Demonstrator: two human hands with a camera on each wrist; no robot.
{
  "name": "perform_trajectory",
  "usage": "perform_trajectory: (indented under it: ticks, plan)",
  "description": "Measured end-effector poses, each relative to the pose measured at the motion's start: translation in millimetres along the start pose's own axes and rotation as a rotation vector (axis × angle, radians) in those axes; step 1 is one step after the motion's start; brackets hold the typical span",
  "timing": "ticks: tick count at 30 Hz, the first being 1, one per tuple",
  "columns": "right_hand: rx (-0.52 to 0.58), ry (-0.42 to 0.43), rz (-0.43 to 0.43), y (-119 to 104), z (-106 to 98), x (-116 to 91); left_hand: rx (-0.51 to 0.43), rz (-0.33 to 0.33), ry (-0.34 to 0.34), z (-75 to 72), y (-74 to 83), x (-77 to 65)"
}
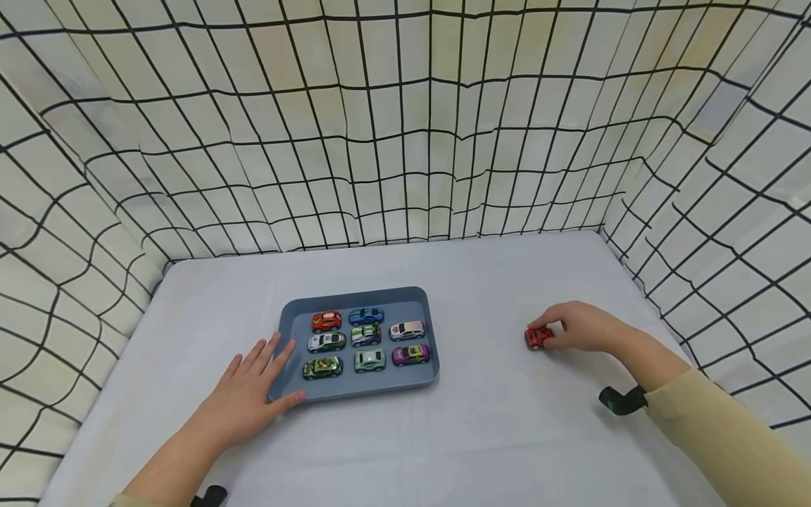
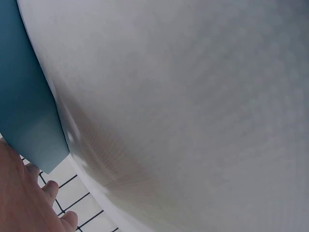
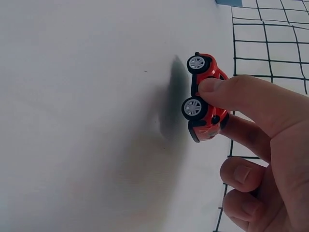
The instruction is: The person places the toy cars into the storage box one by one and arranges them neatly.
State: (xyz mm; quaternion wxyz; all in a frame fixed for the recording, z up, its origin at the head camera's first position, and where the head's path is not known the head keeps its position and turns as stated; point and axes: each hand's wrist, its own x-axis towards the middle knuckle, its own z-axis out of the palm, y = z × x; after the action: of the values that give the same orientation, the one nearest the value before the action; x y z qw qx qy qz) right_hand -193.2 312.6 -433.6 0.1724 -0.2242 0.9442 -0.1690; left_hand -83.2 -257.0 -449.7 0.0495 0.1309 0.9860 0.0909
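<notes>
Between thumb and fingers my right hand [image 1: 579,327] pinches a small red toy car [image 1: 536,337], to the right of the tray. In the right wrist view the red car [image 3: 205,94] shows its side and two wheels, a little off the white surface. My left hand [image 1: 248,394] rests with spread, straight fingers at the left end of a blue-grey tray [image 1: 386,391]. Several toy cars stand in the tray, among them a red one [image 1: 326,322], a blue one [image 1: 366,315], a purple one [image 1: 410,354] and a green camouflage one [image 1: 322,367].
A white cloth [image 1: 481,422] covers the table. Black grid netting [image 1: 405,169] over pale sheets rises at the back and both sides. A black device [image 1: 623,400] sits at the right wrist, and another black piece [image 1: 210,496] shows by the left wrist.
</notes>
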Motion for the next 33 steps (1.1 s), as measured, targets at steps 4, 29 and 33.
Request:
perform_trajectory:
  ticks: [4,29,33]
  plan:
    - [-0.029,0.023,-0.013,-2.9,-3.4,1.5,0.0,-0.001,-0.004,0.0,0.1,0.3]
    - [0.018,0.062,-0.152,-92.0,-10.1,83.0,-0.001,-0.002,-0.006,0.7,0.1,-0.1]
    - [0.014,0.055,-0.178,-112.9,-7.2,102.2,-0.01,0.0,0.012,0.9,0.1,-0.9]
